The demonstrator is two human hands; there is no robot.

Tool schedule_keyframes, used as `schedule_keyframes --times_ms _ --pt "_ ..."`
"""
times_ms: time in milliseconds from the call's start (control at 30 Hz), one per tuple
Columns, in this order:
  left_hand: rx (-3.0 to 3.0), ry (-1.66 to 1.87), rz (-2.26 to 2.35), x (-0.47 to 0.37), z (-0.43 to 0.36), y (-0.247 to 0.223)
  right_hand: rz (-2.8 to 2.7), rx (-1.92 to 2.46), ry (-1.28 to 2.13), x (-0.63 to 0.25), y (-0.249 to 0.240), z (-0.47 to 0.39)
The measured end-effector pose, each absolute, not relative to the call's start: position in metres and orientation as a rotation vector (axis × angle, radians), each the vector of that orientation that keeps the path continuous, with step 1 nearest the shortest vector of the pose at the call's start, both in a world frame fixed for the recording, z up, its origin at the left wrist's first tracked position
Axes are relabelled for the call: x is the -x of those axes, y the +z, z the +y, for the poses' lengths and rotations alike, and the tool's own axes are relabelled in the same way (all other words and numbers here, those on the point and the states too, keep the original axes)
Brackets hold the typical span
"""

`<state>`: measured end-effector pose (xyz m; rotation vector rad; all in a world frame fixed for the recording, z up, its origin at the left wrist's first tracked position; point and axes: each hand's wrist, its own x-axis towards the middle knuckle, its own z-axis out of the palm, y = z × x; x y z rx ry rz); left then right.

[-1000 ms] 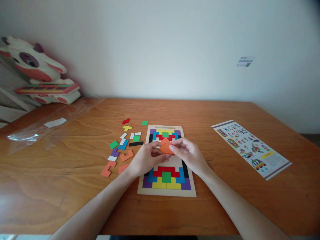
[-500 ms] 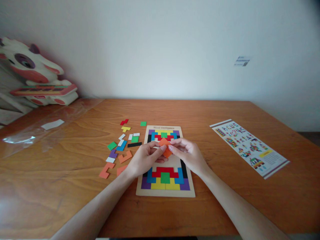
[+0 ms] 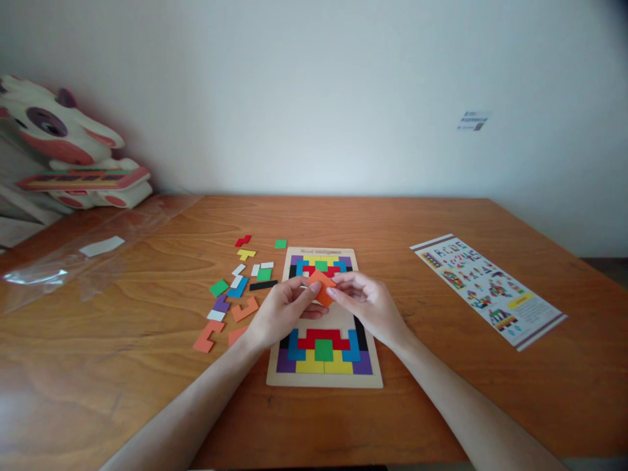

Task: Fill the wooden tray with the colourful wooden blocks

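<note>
An orange puzzle piece (image 3: 324, 286) is pinched between my left hand (image 3: 287, 309) and my right hand (image 3: 369, 302), both closed on it. The fingers cover part of its outline. Beneath them lies a wooden puzzle board (image 3: 328, 380), with colored pieces fitted at its near and far ends. Bare wood shows across part of its middle, partly hidden by my hands. At the near end a red piece (image 3: 324, 335) borders a green square (image 3: 324, 350), with blue, yellow, purple and black pieces around them.
Loose pieces lie left of the board, among them an orange piece (image 3: 209, 337), a black bar (image 3: 263, 286) and a yellow piece (image 3: 246, 254). A printed sheet (image 3: 490, 291) lies right. Clear plastic wrap (image 3: 63, 268) and a cow toy keyboard (image 3: 83, 180) are at the left.
The orange piece has tilted slightly and shifted a little to the left in my fingers. Both hands keep hold of it, and the loose pieces stay where they were.
</note>
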<state>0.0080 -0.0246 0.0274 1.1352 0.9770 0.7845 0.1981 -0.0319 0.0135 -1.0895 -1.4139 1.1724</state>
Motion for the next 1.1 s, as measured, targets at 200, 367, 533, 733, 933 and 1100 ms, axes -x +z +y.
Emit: schedule_keyframes --times_ms 200,367,533,733,933,1100 --pt "-1.338 0.825 1.038 0.000 -0.020 0.034 -1.407 1.100 1.233 -0.206 0.019 -0.027" --pt "-1.374 0.880 1.039 0.006 -0.016 0.034 -1.501 1.167 1.386 -0.219 0.026 -0.023" --pt "-1.365 0.713 0.977 0.006 -0.018 0.030 -1.587 1.158 1.468 -0.221 0.029 -0.025" --pt "-1.339 0.662 1.009 0.006 -0.017 0.027 -1.574 1.197 1.424 -0.218 0.024 -0.024" --pt "-1.328 0.743 1.040 0.004 -0.017 0.024 -1.487 1.189 1.418 -0.215 0.022 -0.024" --pt "-1.582 0.841 1.174 0.006 -0.018 0.025 -1.483 1.212 1.365 -0.215 0.021 -0.024"
